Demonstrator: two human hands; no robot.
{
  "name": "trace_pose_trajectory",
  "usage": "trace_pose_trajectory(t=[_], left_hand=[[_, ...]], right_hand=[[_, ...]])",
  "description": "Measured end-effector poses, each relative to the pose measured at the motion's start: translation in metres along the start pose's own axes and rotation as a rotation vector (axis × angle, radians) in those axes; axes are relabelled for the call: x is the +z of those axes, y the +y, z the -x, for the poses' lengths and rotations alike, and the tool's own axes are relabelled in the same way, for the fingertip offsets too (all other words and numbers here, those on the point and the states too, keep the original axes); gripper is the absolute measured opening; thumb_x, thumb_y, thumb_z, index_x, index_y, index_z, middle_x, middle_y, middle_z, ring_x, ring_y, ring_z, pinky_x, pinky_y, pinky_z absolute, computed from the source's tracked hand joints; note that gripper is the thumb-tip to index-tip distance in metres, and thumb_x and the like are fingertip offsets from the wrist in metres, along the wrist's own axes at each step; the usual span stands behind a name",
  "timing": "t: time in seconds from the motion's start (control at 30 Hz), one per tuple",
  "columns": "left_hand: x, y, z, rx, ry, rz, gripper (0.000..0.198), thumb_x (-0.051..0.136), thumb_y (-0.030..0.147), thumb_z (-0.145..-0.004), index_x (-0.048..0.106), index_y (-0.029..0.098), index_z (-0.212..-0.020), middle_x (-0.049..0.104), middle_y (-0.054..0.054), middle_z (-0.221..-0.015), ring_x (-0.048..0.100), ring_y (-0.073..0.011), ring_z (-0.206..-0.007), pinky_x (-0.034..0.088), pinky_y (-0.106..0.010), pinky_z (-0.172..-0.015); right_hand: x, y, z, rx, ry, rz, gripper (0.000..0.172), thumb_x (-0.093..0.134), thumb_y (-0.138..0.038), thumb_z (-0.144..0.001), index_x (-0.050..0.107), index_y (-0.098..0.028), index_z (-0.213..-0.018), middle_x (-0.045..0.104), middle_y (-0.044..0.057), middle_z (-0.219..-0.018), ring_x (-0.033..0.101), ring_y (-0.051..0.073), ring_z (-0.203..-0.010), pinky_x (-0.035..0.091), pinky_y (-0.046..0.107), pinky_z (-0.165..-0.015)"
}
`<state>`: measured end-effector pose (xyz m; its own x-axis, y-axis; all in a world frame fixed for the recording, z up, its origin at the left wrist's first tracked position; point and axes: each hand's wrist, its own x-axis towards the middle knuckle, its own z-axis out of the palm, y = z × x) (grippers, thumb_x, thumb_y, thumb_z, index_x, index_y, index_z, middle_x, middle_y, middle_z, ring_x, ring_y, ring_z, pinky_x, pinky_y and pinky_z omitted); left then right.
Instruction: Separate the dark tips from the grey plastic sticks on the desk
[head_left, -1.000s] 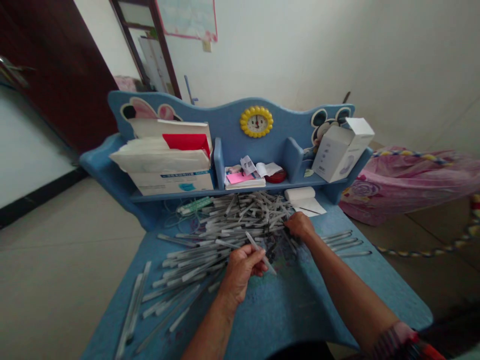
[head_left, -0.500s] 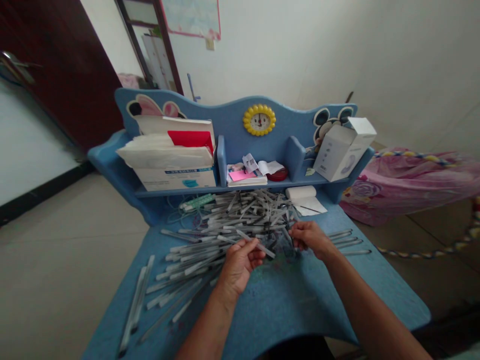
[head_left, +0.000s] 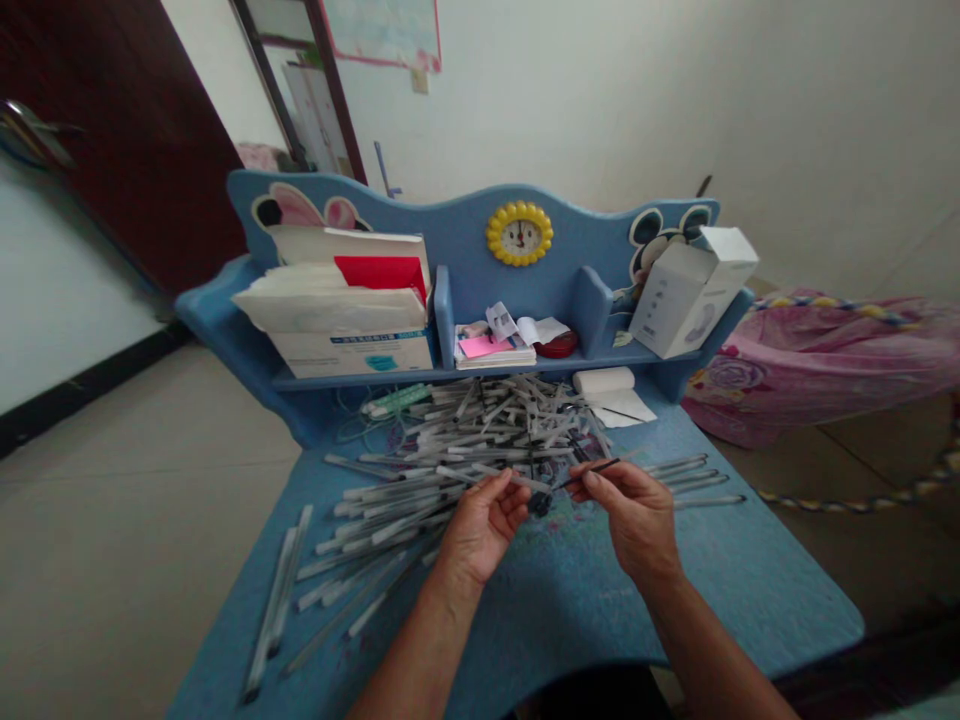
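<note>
My left hand point(head_left: 487, 520) pinches a translucent pen barrel point(head_left: 529, 482) between thumb and fingers, its free end pointing right. My right hand point(head_left: 634, 510) grips a thin dark pen refill point(head_left: 600, 468). The refill's left tip is at the barrel's right end; whether it enters the barrel I cannot make out. Small black pieces point(head_left: 538, 503) lie on the desk just below the meeting point. Behind both hands spreads a heap of loose pen barrels point(head_left: 495, 415). A row of barrels point(head_left: 397, 510) lies left of my left hand, and several dark-ended pens point(head_left: 690, 478) lie right of my right hand.
The blue desk point(head_left: 562, 610) has a raised shelf with a box of papers point(head_left: 352, 345), a yellow clock point(head_left: 519, 234) and a white box point(head_left: 694, 295). A paper roll point(head_left: 606, 382) lies under the shelf. Two long pens point(head_left: 277, 600) lie at the front left.
My right hand has come up and turned from the small dark pieces, now with the thin dark refill in it at the barrel's end. My left hand keeps the barrel nearly in place.
</note>
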<state>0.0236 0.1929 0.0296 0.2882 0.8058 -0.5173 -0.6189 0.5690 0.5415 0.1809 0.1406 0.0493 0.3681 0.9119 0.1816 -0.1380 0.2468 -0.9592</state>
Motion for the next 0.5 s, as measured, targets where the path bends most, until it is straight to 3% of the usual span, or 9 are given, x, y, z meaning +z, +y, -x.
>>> trace_pose_trajectory(t=[0.27, 0.5], left_hand=[[0.0002, 0.0019, 0.0007, -0.01, 0.01, 0.085, 0.009, 0.055, 0.01, -0.08, 0.059, 0.011, -0.072, 0.068, -0.001, -0.058, 0.065, -0.011, -0.051, 0.052, -0.017, -0.044], [0.004, -0.0009, 0.0042, -0.041, 0.001, 0.135, 0.013, 0.051, 0.006, -0.081, 0.061, 0.009, -0.073, 0.069, -0.004, -0.06, 0.066, -0.012, -0.052, 0.053, -0.017, -0.046]], right_hand=[[0.0049, -0.0052, 0.0044, -0.083, 0.072, -0.018, 0.008, 0.068, -0.024, -0.072, 0.068, -0.017, -0.075, 0.069, 0.004, -0.08, 0.064, 0.016, -0.066, 0.053, 0.029, -0.061], [0.0093, 0.0006, 0.0081, -0.102, 0.038, 0.028, 0.012, 0.067, -0.024, -0.073, 0.068, -0.018, -0.083, 0.069, 0.005, -0.085, 0.064, 0.017, -0.07, 0.054, 0.031, -0.066]])
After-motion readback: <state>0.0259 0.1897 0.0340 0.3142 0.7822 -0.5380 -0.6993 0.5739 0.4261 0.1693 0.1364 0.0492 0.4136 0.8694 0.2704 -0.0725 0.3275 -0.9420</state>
